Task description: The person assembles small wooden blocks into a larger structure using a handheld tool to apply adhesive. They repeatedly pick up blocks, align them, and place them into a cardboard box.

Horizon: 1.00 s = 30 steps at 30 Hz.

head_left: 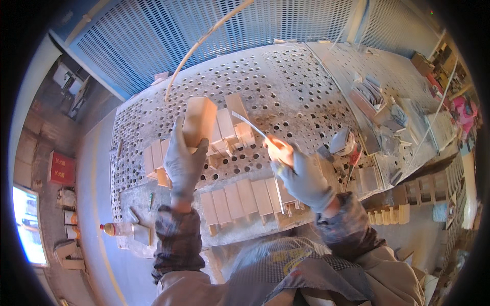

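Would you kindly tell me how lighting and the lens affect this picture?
In the head view, the bright pane at left glares nearly white; also in the head view, corners go black, the perforated table bows along its far edge, and the right hand looks slightly soft, perhaps from motion.

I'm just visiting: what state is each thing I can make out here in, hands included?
Left hand: gloved, closed around a block.
Block: held up off the table.
Right hand: gloved, closed around a tool.
Tool: held, thin end toward the block.
Front pieces: lined up side by side.
Bottle: lying on its side, capped.
Hose: hanging, curved.
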Each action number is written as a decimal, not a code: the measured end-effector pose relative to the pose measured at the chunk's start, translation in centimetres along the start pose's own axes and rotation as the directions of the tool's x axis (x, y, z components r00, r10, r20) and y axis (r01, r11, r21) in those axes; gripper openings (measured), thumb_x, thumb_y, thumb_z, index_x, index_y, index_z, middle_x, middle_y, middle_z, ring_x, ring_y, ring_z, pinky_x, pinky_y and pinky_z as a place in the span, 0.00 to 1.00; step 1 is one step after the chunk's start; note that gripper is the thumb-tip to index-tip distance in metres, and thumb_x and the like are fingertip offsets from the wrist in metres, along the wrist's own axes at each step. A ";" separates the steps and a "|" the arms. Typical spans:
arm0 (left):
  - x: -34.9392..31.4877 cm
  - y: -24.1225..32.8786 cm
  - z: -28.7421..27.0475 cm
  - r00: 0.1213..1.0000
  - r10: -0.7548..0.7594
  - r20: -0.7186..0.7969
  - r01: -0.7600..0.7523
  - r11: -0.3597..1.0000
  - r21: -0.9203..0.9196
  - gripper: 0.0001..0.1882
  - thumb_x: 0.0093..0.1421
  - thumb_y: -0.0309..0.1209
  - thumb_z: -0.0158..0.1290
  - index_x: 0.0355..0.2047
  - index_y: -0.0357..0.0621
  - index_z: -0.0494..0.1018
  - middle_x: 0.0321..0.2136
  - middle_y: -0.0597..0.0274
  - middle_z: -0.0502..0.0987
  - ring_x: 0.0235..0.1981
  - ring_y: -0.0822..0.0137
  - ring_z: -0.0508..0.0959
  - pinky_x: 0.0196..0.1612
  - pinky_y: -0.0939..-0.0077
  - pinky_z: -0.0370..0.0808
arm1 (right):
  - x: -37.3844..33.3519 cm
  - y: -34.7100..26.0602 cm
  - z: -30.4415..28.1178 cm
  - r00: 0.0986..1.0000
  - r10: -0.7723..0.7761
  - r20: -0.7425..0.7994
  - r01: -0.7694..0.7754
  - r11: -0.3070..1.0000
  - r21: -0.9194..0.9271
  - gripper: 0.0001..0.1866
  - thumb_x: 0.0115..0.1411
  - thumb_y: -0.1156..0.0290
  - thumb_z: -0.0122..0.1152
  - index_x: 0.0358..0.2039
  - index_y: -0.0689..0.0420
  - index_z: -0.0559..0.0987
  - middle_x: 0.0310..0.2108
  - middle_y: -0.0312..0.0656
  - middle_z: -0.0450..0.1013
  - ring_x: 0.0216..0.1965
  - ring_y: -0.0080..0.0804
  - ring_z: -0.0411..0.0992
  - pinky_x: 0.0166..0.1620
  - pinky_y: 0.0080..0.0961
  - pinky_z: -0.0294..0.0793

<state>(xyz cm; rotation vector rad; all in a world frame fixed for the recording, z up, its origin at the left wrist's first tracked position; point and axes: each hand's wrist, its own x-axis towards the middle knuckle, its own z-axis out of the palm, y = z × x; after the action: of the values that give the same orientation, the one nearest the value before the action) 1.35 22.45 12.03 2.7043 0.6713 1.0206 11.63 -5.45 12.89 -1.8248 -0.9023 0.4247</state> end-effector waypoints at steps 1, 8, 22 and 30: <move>-0.9 -0.2 -0.7 0.952 -0.255 0.168 0.305 0.814 -0.494 0.34 0.60 0.41 0.61 0.63 0.40 0.66 0.49 0.48 0.79 0.44 0.56 0.83 0.43 0.65 0.82 | -0.5 0.3 -0.3 0.990 0.091 0.112 -0.113 0.972 0.206 0.23 0.70 0.70 0.56 0.63 0.63 0.68 0.42 0.41 0.78 0.31 0.22 0.75 0.32 0.22 0.79; -9.2 2.0 0.5 0.736 -0.343 0.584 0.507 -0.292 -0.811 0.24 0.72 0.46 0.49 0.57 0.40 0.71 0.44 0.56 0.81 0.40 0.65 0.82 0.42 0.73 0.80 | -7.4 4.6 -3.7 0.909 0.200 0.366 -0.383 0.749 0.541 0.28 0.69 0.65 0.60 0.65 0.62 0.66 0.41 0.40 0.76 0.34 0.20 0.73 0.35 0.16 0.78; -19.0 14.1 5.6 0.817 -0.281 0.503 0.365 0.928 -0.075 0.34 0.61 0.41 0.59 0.65 0.42 0.65 0.41 0.49 0.81 0.39 0.47 0.82 0.42 0.55 0.79 | -11.5 13.5 -9.2 0.798 0.577 0.172 -0.556 0.598 0.577 0.16 0.67 0.56 0.64 0.47 0.52 0.80 0.14 0.30 0.69 0.10 0.18 0.65 0.14 0.17 0.57; -2.4 8.1 11.1 0.998 -0.032 -0.058 0.036 0.998 0.052 0.54 0.52 0.47 0.68 0.70 0.36 0.51 0.64 0.33 0.62 0.59 0.38 0.71 0.61 0.52 0.71 | -10.9 10.9 -9.0 0.801 0.593 0.080 -0.544 0.667 0.509 0.13 0.68 0.58 0.62 0.44 0.54 0.79 0.14 0.29 0.68 0.11 0.19 0.64 0.15 0.17 0.57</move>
<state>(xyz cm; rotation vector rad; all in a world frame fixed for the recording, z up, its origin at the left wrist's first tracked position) 9.93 14.13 4.83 2.7081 0.7626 1.0905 14.55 -21.52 5.66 -1.5649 -0.0816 0.8775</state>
